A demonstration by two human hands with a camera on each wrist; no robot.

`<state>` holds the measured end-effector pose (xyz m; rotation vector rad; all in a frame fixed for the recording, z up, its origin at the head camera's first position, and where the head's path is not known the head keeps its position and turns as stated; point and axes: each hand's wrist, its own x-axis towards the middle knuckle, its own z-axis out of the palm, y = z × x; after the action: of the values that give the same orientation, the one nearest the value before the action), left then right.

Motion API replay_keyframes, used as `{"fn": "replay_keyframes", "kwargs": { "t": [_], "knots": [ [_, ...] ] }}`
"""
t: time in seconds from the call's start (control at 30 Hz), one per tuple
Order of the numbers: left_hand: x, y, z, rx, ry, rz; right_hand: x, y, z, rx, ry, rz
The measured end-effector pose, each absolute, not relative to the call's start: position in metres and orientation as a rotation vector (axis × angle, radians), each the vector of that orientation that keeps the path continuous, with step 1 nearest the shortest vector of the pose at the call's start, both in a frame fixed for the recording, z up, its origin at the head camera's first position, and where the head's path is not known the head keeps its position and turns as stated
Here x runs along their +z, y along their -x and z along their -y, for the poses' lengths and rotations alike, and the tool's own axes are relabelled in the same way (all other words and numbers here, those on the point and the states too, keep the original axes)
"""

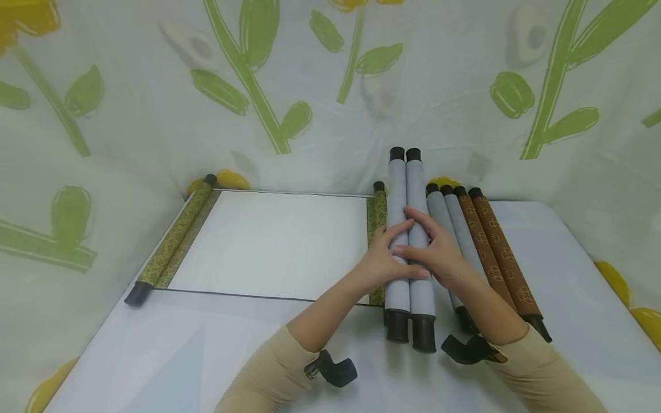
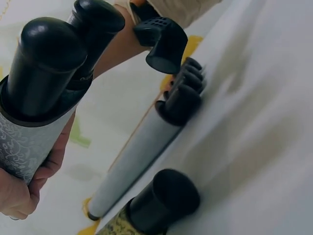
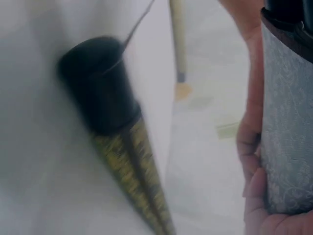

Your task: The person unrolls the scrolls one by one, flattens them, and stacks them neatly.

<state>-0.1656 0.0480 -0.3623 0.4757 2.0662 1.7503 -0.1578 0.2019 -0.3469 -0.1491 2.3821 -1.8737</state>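
Observation:
Both hands hold a light grey scroll (image 1: 397, 189) with two rollers side by side and black end knobs, raised over the table. My left hand (image 1: 379, 263) grips it from the left, thumb and fingers spread across the rollers. From the right, my right hand (image 1: 443, 253) grips the same middle stretch. In the left wrist view the scroll's black knobs (image 2: 51, 63) are close to the camera, and its grey cover has a pale floral pattern. To its left lies an unrolled scroll (image 1: 279, 246) with white paper and green-gold rollers; the held scroll overlaps its right roller in the head view.
Right of the hands, another grey scroll (image 1: 454, 221) and a brown patterned scroll (image 1: 498, 246) lie side by side, partly behind the right forearm. The white table (image 1: 232, 350) meets a flower-printed curtain (image 1: 439, 86) at the back. Each wrist carries a black camera mount (image 1: 338, 370).

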Motion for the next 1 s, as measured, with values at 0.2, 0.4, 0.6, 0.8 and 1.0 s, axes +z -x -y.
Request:
{"fn": "replay_keyframes", "kwargs": {
  "t": [0.2, 0.4, 0.6, 0.8, 1.0],
  "knots": [
    [-0.362, 0.166, -0.029, 1.873, -0.549, -1.995, -0.348, 0.160, -0.189, -1.903, 0.172, -2.320],
    [-0.366, 0.167, -0.014, 1.903, -0.542, -1.993, -0.354, 0.163, -0.183, -1.941, 0.282, -2.210],
    [-0.370, 0.168, -0.004, 1.919, -0.545, -1.981, -0.356, 0.162, -0.182, -1.923, 0.340, -2.164],
    [-0.369, 0.166, 0.001, 1.930, -0.452, -2.028, -0.354, 0.164, -0.180, -1.950, 0.305, -2.166],
    [-0.371, 0.166, 0.003, 1.919, -0.360, -2.072, -0.351, 0.162, -0.179, -1.955, 0.236, -2.163]
  ]
}}
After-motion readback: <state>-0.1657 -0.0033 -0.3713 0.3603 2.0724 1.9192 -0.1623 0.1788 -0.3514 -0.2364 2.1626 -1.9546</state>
